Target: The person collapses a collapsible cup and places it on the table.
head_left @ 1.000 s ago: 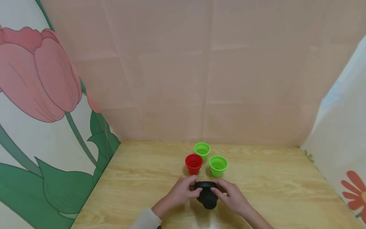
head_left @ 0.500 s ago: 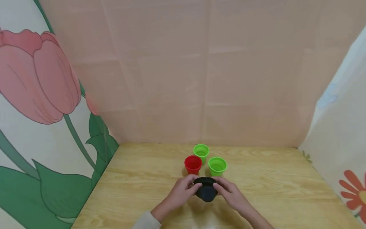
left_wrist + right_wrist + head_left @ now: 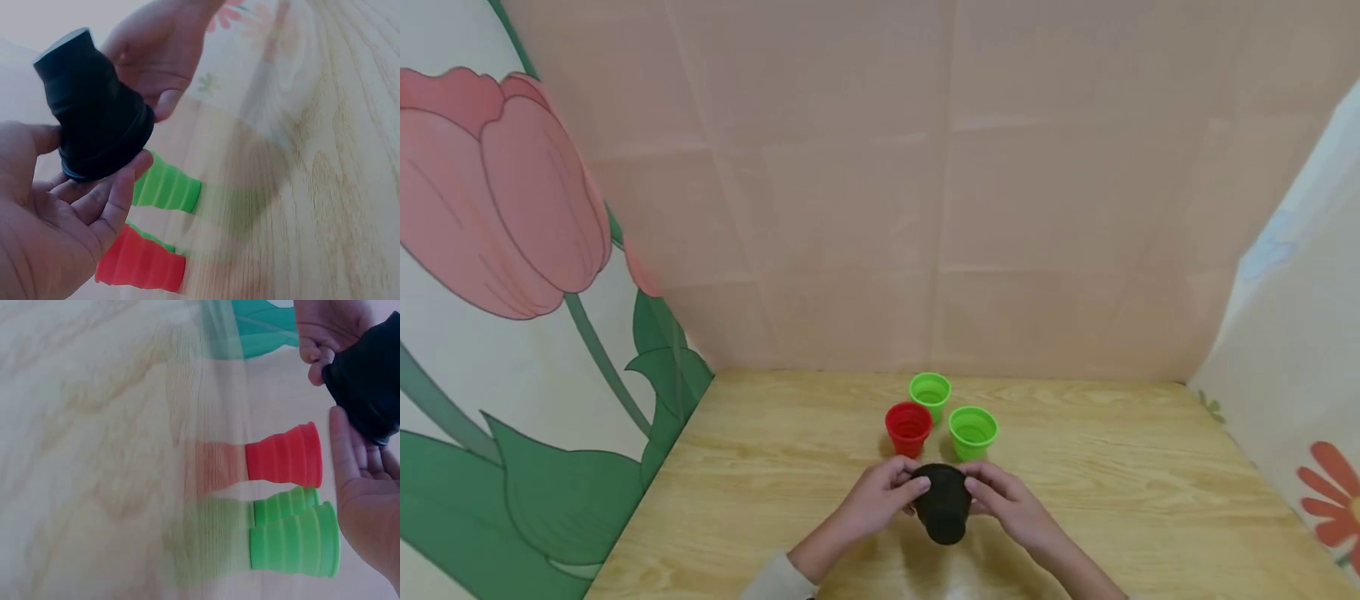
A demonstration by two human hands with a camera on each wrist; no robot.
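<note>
Cup (image 3: 946,507), black and tapered, hangs above the table (image 3: 760,467), its rim pinched between thumbs and fingers of left hand (image 3: 874,500) and right hand (image 3: 1013,510). Likely light and pliable, it should handle best by that rim; its inside is hidden, its base cropped from the right-wrist view

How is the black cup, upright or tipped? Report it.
Tipped: the black cup shows the head camera its narrow base, mouth turned away.

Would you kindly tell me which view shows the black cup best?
The left wrist view, showing the black cup large, base to rim. The head view shows it smaller; the right wrist view crops it at the right edge.
</note>
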